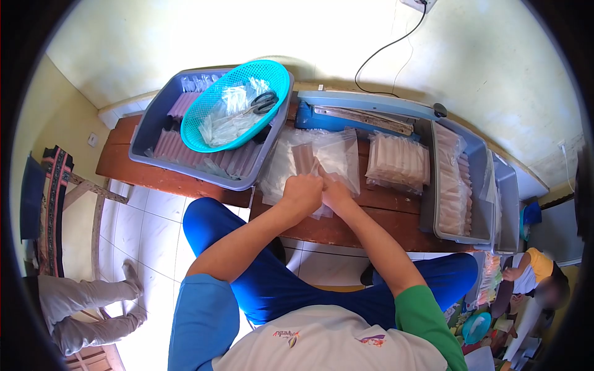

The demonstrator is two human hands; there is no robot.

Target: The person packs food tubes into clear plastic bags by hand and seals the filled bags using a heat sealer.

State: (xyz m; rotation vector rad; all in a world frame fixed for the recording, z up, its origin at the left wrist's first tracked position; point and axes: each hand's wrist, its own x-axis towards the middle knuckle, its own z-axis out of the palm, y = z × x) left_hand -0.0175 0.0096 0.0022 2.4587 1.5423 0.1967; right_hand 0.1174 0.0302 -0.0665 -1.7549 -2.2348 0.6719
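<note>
My left hand (301, 195) is closed, its thumb side against my right hand (336, 191), above the middle of the bench. Brownish filled plastic tubes (303, 159) stick out beyond my left fingers, which seem to grip their near end. The right fingers are closed too, pinched at the same spot; what is between them is hidden. Under both hands lie clear plastic bags (343, 151), spread flat. Just right of them sits a packed bag of brownish tubes (397, 161).
A grey-purple tub (244, 183) of tubes stands left, with a turquoise basket (190, 127) on it holding clear wrappers and black-handled scissors (265, 102). Behind is a blue paper cutter (371, 102). Grey tubs (429, 210) stand right. Other people (93, 303) are at both sides.
</note>
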